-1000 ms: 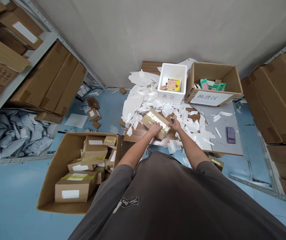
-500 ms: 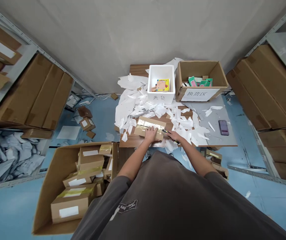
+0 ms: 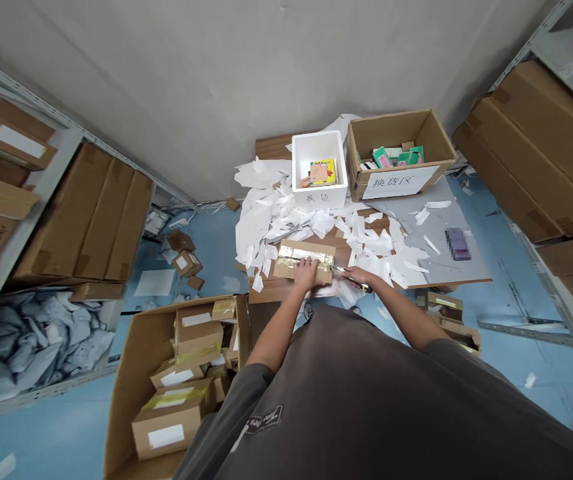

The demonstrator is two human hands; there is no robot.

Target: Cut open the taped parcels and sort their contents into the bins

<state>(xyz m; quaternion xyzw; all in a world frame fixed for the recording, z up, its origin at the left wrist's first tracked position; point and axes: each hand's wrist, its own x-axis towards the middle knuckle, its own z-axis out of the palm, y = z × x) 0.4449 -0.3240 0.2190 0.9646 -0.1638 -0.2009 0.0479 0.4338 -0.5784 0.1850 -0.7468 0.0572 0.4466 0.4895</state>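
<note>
A small brown cardboard parcel [image 3: 305,257] sealed with shiny clear tape lies on the low wooden table [image 3: 276,288]. My left hand [image 3: 307,272] rests flat on the parcel's near edge, fingers stretched out, holding it down. My right hand [image 3: 358,277] is closed around a slim utility knife [image 3: 342,272] with a yellow and black handle, its tip at the parcel's right end. White paper scraps [image 3: 266,217] lie all round the parcel.
A white foam box [image 3: 319,197] and an open labelled carton [image 3: 400,180] stand at the table's back. A phone [image 3: 457,243] lies on the grey board at right. A large carton [image 3: 131,373] of taped parcels sits on the blue floor at left. Shelves of cartons flank both sides.
The parcel was turned from a slant to lie square to me. My right hand shifted to its right end with the knife. The camera view swung a little.
</note>
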